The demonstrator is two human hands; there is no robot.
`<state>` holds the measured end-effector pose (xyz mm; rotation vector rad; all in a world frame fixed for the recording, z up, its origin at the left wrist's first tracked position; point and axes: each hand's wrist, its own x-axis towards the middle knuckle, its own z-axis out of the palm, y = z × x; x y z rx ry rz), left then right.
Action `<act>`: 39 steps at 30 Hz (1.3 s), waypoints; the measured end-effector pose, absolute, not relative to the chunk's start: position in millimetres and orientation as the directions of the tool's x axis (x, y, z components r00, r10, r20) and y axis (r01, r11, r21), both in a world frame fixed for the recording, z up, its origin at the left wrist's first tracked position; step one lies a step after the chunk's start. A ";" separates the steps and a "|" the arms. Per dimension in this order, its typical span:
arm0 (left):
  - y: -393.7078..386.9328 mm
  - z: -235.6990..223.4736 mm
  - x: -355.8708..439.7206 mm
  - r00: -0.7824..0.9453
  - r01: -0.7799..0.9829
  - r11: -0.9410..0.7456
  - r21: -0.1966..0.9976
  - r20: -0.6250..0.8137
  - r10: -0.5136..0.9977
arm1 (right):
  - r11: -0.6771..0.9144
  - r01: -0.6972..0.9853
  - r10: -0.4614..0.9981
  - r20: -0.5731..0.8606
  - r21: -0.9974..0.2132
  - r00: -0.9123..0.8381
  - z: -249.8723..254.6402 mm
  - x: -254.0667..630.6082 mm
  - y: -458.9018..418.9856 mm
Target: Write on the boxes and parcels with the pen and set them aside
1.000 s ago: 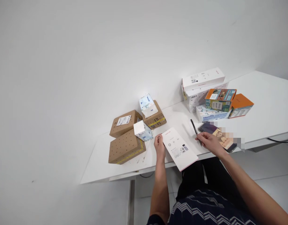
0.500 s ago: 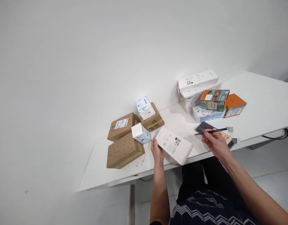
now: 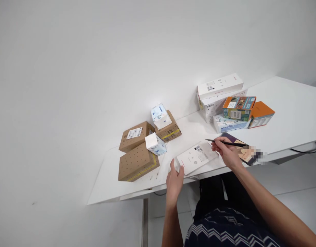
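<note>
A flat white box point(image 3: 195, 158) with a printed label and small red lettering lies at the table's front edge, before my body. My left hand point(image 3: 175, 178) is at its left end, thumb by the corner and fingers spread apart. Between the fingertips of my right hand point(image 3: 228, 152) is a slim black pen point(image 3: 231, 143), its tip pointing left above the table, past the box's right end. Partly beneath this hand, a phone point(image 3: 246, 156) with a picture on its surface rests on the table; part of it is blurred out.
On the left, brown cardboard boxes point(image 3: 138, 163) stand with small white-and-blue boxes point(image 3: 156, 144) by and on them. At the back right are stacked long white boxes point(image 3: 219, 85), a blue-and-white box point(image 3: 231, 124) and orange boxes point(image 3: 262, 113). A wall backs the white table point(image 3: 296, 113).
The white box has turned round and now lies lower on the table. My left hand has loosened from its edge and moved down. The right hand with the pen has moved left.
</note>
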<state>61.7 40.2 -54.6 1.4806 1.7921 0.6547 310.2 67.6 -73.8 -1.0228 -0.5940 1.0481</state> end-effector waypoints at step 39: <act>115.1 -100.6 124.8 -0.210 0.145 -0.037 0.989 0.067 0.975 | 0.018 0.455 0.918 0.194 -0.890 0.345 -92.2 283.2 105.5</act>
